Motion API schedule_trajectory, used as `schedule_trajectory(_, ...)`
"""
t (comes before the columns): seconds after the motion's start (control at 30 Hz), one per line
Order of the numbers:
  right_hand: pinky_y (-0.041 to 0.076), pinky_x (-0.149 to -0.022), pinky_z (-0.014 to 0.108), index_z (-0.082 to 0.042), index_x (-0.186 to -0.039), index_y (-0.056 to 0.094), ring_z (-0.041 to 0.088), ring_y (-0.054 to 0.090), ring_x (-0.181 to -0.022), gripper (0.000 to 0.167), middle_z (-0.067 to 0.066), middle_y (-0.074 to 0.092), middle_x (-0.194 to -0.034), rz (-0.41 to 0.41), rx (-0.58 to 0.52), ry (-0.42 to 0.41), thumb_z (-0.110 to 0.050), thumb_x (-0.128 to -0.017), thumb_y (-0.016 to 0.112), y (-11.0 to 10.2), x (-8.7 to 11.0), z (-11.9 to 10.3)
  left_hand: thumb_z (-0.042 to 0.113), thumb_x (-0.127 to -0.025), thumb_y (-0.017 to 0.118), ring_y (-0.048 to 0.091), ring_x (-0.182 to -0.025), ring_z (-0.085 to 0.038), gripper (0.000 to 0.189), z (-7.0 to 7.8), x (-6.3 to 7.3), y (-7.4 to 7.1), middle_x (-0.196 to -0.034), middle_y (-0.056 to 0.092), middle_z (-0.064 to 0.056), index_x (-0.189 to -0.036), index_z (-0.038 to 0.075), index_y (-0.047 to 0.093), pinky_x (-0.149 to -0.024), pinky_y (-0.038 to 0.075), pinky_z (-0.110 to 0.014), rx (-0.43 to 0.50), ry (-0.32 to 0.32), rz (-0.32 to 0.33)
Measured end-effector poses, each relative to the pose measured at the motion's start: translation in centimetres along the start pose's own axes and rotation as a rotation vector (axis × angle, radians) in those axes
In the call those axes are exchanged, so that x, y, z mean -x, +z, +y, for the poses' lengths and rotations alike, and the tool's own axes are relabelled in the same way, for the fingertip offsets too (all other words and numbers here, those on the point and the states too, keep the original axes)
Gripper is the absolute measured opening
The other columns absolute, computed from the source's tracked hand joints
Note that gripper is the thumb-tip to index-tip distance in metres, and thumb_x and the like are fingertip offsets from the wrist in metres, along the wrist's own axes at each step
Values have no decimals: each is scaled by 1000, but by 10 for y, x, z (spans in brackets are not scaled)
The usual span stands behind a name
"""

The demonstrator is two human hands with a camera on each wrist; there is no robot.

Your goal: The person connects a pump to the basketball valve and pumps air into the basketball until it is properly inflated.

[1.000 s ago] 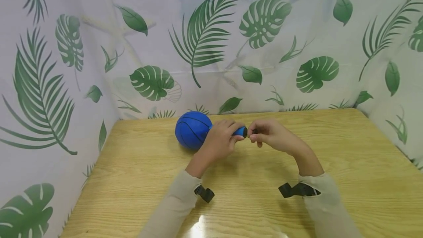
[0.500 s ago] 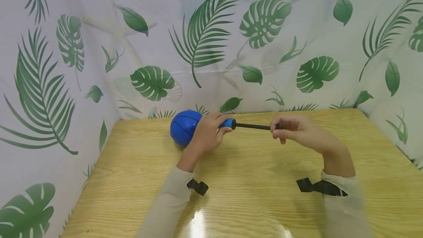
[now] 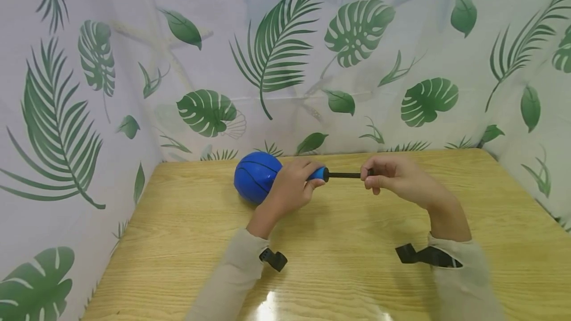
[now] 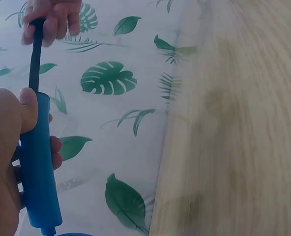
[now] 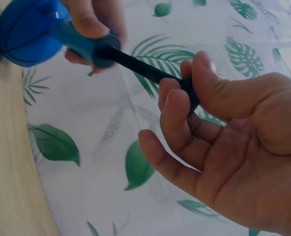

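Note:
A blue hand pump (image 4: pixel 40 167) lies across the space between my hands, its nozzle end at a blue ball (image 3: pixel 255 177) with black lines. My left hand (image 3: pixel 292 185) grips the pump's blue barrel, thumb along its side. With curled fingers and thumb, my right hand (image 3: pixel 397 180) pinches the black handle (image 5: pixel 190 93) at the far end. Part of the black rod (image 3: pixel 343 175) shows between barrel and handle. In the right wrist view the ball sits beyond the barrel, at the upper left.
Below the hands spreads a wood-grain table (image 3: pixel 339 271). A white cloth with green leaf prints (image 3: pixel 285 73) hangs behind the table and along both sides. Each sleeve has a black wrist strap (image 3: pixel 428 255) near its cuff.
My right hand pulled the handle out to the right, baring the rod, then came slightly back. The left hand and ball shifted left, then a little right again.

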State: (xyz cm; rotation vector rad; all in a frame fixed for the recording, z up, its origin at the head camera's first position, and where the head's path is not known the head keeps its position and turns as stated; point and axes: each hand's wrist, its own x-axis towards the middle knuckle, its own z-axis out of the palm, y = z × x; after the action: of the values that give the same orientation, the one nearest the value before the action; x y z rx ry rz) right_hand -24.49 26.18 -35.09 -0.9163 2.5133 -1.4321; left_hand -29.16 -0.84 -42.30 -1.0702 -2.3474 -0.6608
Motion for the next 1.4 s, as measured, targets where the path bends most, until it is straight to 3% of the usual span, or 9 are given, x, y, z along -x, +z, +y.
schedule_trajectory(0.3, 52, -65, 28, -1, -98, 64, 18, 59, -71, 6, 12, 58, -85, -36, -51, 99, -6, -101, 61, 35, -27, 12, 30, -100, 64, 65, -96, -22, 33, 11, 0, 7, -106, 70, -6, -123, 7, 68, -85, 55, -36, -11, -2, -52)
schedule_trajectory(0.53, 52, -65, 28, 0, -98, 64, 18, 59, -71, 5, 15, 58, -86, -45, -51, 95, -3, -101, 60, 40, -31, 14, 29, -99, 66, 65, -97, -22, 31, 11, 1, 8, -106, 69, -5, -122, 9, 69, -85, 55, -36, -10, -16, -63)
schedule_trajectory(0.83, 55, -67, 30, -4, -102, 64, 20, 61, -71, 6, 14, 55, -90, -117, -16, 76, -10, -102, 61, 32, -25, 11, 31, -100, 65, 64, -113, -24, 33, 5, 1, 5, -117, 69, -5, -126, 12, 67, -97, 53, -42, 89, -69, -106)
schedule_trajectory(1.1, 53, -70, 31, -7, -106, 61, 26, 60, -75, 7, 7, 57, -90, -102, -31, 76, -13, -104, 59, 3, -2, 2, 29, -100, 64, 64, -116, -28, 37, -9, 3, -4, -123, 69, -9, -129, 7, 66, -104, 50, -46, 87, -113, -61)
schedule_trajectory(1.2, 52, -69, 31, -6, -106, 61, 24, 59, -74, 4, 5, 59, -88, -79, -30, 25, -8, -103, 59, -9, 7, -1, 29, -100, 65, 63, -118, -29, 38, -13, 4, -8, -125, 68, -9, -130, 7, 66, -106, 49, -48, 92, -136, -43)
schedule_trajectory(1.4, 54, -67, 29, -3, -103, 62, 19, 59, -72, 5, 5, 59, -85, -40, -24, -62, 0, -100, 61, -11, 9, -4, 31, -101, 63, 64, -115, -30, 40, -11, 4, -9, -125, 68, -10, -134, 9, 64, -103, 50, -47, 32, -109, -36)
